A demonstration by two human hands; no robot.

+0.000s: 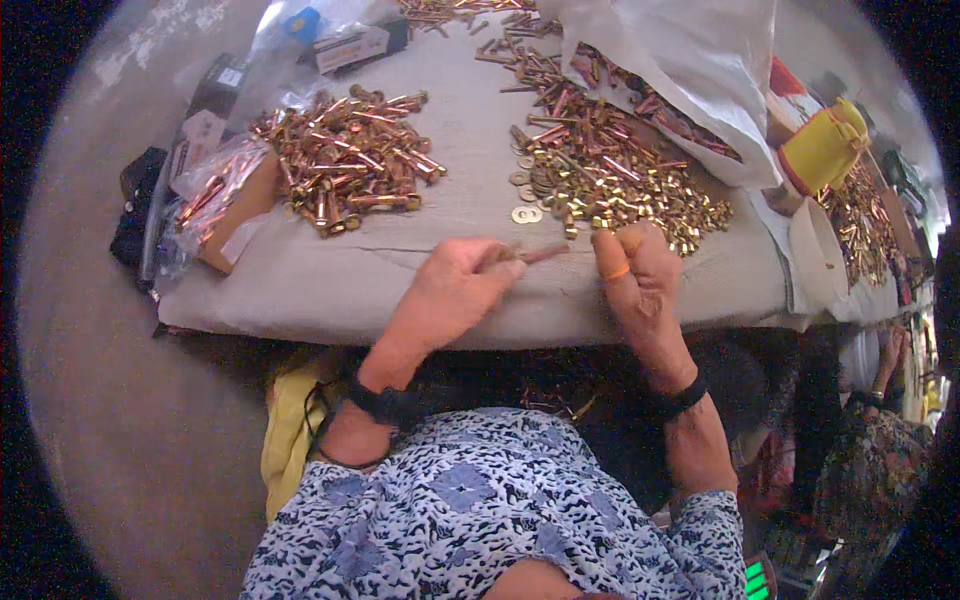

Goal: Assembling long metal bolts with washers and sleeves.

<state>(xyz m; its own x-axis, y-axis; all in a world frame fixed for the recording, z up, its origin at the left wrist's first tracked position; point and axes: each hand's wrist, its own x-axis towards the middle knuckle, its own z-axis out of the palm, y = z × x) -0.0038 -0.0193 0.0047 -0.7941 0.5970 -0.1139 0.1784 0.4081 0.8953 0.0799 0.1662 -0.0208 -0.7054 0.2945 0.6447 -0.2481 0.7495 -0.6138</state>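
A person's two bare hands work above the near edge of a table covered in pale grey sheeting [300, 290]. The left hand [460, 283] pinches a slender copper-coloured metal rod [546, 253] between closed thumb and fingers; the rod points right, toward the other hand, and its left end is hidden in the grip. The right hand [642, 272], with an orange band [618, 273] around one digit, is just beside the rod's free end. Its fingers are curled inward; whether they enclose anything cannot be told. Beyond the right hand lies a heap of small gold-coloured metal nuts [660, 205], with flat, ring-shaped metal washers [520, 178] at its left side and loose copper-coloured bolts [560, 100] farther off. A white plastic sack [690, 80] lies at far right. To the left is a separate pile of gold- and copper-coloured bolts with wider ends [350, 160], near an open brown cardboard box [240, 215].
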